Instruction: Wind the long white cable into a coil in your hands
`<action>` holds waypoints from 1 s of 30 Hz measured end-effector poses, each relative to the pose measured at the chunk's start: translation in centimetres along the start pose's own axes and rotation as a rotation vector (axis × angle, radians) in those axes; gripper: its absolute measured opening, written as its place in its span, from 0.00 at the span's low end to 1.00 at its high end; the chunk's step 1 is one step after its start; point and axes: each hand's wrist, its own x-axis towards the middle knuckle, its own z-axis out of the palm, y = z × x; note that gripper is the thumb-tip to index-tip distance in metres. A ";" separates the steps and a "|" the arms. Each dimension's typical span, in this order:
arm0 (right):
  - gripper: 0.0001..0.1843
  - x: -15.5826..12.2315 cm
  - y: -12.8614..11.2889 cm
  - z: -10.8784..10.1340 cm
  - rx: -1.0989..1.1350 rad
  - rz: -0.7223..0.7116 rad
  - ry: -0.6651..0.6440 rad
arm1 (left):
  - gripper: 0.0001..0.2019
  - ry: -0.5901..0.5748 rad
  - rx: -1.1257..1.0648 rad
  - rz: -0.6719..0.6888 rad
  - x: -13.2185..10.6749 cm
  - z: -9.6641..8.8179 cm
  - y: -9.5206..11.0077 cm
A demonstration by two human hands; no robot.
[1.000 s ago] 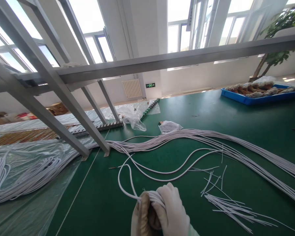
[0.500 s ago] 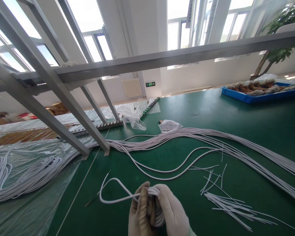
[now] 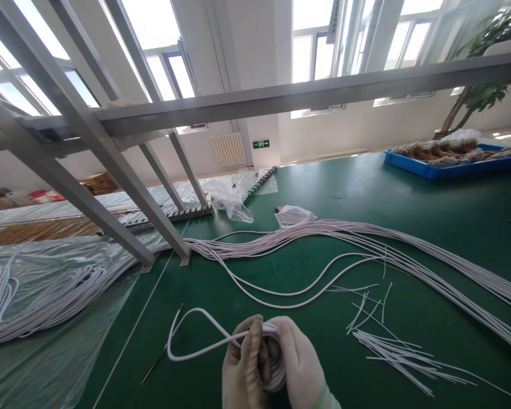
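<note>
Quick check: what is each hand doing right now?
Left hand: closed, gripping the white wire coil.
Right hand: closed on the same coil.

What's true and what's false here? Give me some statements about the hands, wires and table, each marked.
1. The left hand and right hand both grip a coil of white wire. True.
2. A blue tray sits on the green table, far right. True.
3. The long wire bundle lies in the tray. False: it runs across the table, apart from the tray.
4. A plant stands far left. False: it stands far right, behind the tray.
5. Short offcuts lie right of the hands. True.
</note>
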 end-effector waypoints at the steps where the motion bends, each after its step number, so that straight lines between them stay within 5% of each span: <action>1: 0.34 0.0 0.1 0.0 -0.004 0.007 0.000 | 0.05 0.006 -0.036 -0.091 0.3 -0.1 0.2; 5: 0.36 -0.2 0.7 -0.3 -0.056 0.041 -0.001 | 0.06 -0.007 -0.076 -0.252 0.9 -0.3 0.4; 16: 0.31 -3.0 0.6 -0.3 -0.027 -0.051 -0.064 | 0.15 -0.228 0.202 0.266 1.7 -5.1 -3.0; 19: 0.30 -3.9 0.5 -0.4 0.080 -0.058 -0.082 | 0.11 -0.247 0.116 0.302 0.6 -4.7 -3.6; 24: 0.30 -5.4 0.7 -0.4 0.022 -0.167 0.037 | 0.10 -0.289 0.037 0.117 -2.2 -3.8 -2.8; 28: 0.32 -5.6 1.2 -0.2 -0.104 -0.242 0.115 | 0.09 -0.170 0.275 0.392 -2.0 -4.2 -3.1; 30: 0.33 -5.2 1.5 -0.3 -0.097 -0.222 0.148 | 0.09 -0.156 0.281 0.379 -1.3 -4.2 -3.9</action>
